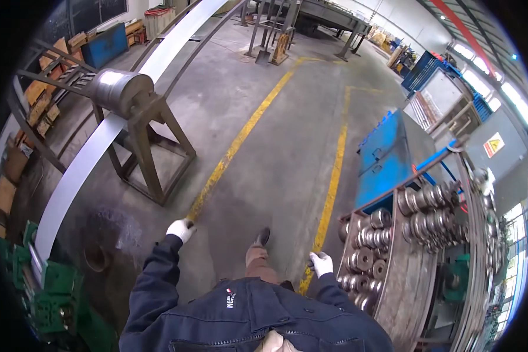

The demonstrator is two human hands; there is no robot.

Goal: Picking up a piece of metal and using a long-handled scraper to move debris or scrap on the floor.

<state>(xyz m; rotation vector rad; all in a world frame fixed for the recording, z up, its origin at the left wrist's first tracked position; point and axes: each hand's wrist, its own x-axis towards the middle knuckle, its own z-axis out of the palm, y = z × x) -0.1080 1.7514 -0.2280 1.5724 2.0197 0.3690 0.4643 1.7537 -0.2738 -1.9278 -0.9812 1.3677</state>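
Note:
My left hand [182,230], in a white glove with dark finger ends, hangs over the floor at the end of a navy sleeve. Its fingers are curled in, and nothing shows in them. On the other side, my right hand [321,264] wears a similar glove and hovers by the right yellow line [334,176]. Its fingers are loosely bent and a little apart, with nothing held. Closest to that hand is a rack [406,270] loaded with steel rollers [372,237]. Neither hand touches anything visible.
At left, a pale metal strip [79,167] passes under a steel drum [120,91] on a brown stand [152,158] toward a green machine [56,287]. Another yellow line [240,138] runs ahead. A blue cabinet [384,155] stands right; a long metal frame [328,14] lies far ahead.

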